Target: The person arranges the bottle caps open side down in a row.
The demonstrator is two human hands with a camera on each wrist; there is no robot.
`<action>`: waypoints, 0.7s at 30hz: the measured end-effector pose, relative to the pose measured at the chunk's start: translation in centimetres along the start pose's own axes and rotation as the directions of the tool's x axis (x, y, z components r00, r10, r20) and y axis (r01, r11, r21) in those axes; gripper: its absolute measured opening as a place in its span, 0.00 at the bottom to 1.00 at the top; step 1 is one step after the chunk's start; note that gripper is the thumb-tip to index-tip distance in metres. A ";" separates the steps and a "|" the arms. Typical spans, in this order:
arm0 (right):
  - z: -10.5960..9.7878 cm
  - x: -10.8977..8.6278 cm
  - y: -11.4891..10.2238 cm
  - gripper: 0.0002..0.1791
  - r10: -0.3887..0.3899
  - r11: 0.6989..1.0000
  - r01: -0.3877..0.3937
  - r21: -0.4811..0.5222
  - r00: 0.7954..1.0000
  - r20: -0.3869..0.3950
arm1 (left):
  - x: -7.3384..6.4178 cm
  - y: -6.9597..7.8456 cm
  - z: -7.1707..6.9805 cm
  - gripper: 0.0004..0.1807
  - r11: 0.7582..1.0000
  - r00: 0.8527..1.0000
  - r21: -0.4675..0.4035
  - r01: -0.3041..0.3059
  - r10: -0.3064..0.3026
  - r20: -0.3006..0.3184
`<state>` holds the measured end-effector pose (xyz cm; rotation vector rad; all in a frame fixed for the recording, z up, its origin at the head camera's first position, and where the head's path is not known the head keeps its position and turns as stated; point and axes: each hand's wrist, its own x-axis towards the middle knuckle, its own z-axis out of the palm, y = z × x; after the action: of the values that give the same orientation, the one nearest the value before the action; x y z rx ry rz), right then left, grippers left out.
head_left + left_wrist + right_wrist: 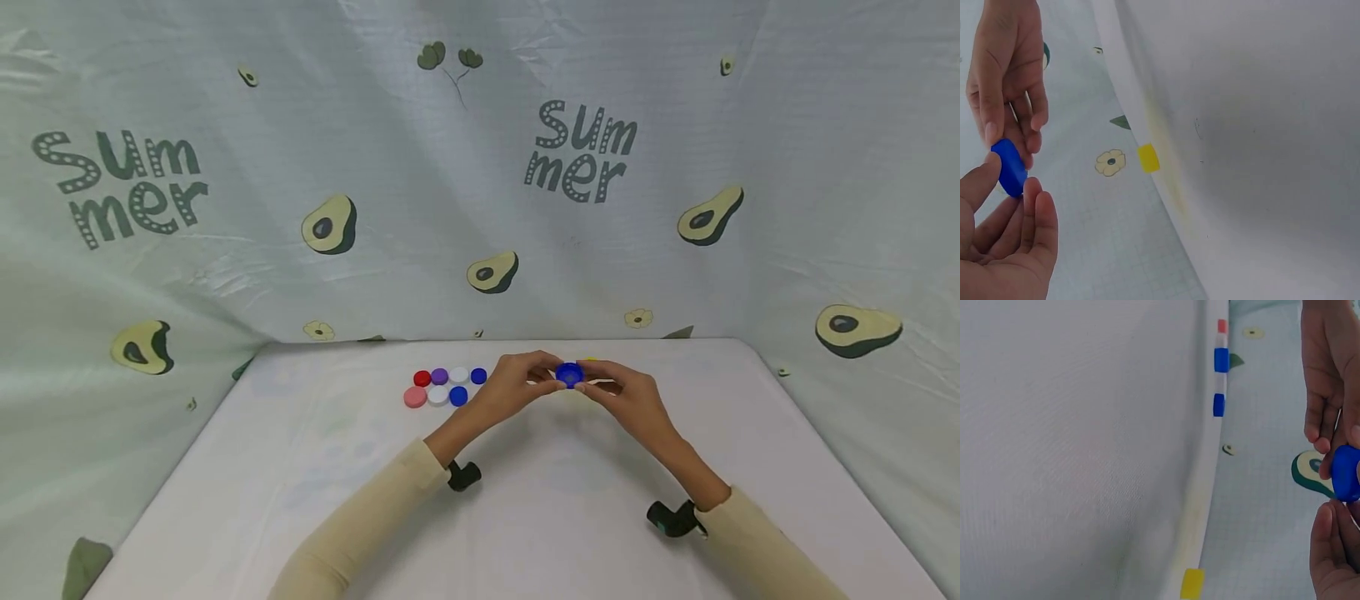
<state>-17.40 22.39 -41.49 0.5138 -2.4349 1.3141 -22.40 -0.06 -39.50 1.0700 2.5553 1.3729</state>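
Observation:
A blue bottle cap [569,375] is held up over the far part of the table, its hollow side toward the head camera. My left hand [522,379] pinches its left edge between thumb and fingers. On the opposite edge, the thumb and fingers of my right hand [624,396] grip the same cap. Both wrist views show this blue cap [1010,167] side-on, with fingertips of the two hands at its rim. Behind the right fingers, a yellow cap [1148,158] sits near the table's far edge, mostly covered in the head view.
Left of my hands, several caps stand in two rows: red [422,378], purple [439,377], white [459,377] and blue [478,376] behind; pink [415,397], white [438,396] and blue [458,396] in front. A printed curtain [405,167] hangs behind the white table [300,500].

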 end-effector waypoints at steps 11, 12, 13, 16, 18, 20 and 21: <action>1.3 0.5 -0.3 0.22 -0.166 0.984 0.170 0.060 0.984 -0.066 | -1.1 -0.4 -0.3 0.18 0.997 0.995 -0.035 0.064 -0.066 -0.071; 1.4 0.5 -0.3 0.22 -0.169 0.983 0.174 0.059 0.983 -0.072 | -1.1 -0.4 -0.2 0.18 0.997 0.995 -0.045 0.057 -0.060 -0.077; 1.5 0.6 -0.3 0.22 -0.171 0.983 0.175 0.052 0.982 -0.080 | -1.1 -0.5 -0.2 0.18 0.997 0.995 -0.055 0.045 -0.050 -0.085; 1.7 0.7 -0.7 0.22 -0.170 0.984 0.175 0.039 0.980 -0.099 | -1.2 -0.6 -0.3 0.18 0.996 0.994 -0.088 -0.009 -0.001 -0.113; 1.9 0.9 -1.1 0.21 -0.172 0.983 0.177 0.037 0.979 -0.108 | -1.3 -0.6 -0.3 0.19 0.994 0.991 -0.104 -0.039 0.025 -0.128; 2.0 0.9 -1.5 0.20 -0.180 0.981 0.188 0.050 0.976 -0.122 | -1.4 -0.5 -0.4 0.19 0.993 0.990 -0.106 -0.047 0.032 -0.141; 2.1 1.0 -1.7 0.20 -0.187 0.979 0.196 0.060 0.974 -0.132 | -1.5 -0.4 -0.5 0.19 0.993 0.989 -0.107 -0.044 0.028 -0.146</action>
<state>-17.73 19.55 -40.93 0.6470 -2.1831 1.3157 -21.69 -1.44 -39.89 1.0405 2.5322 1.6371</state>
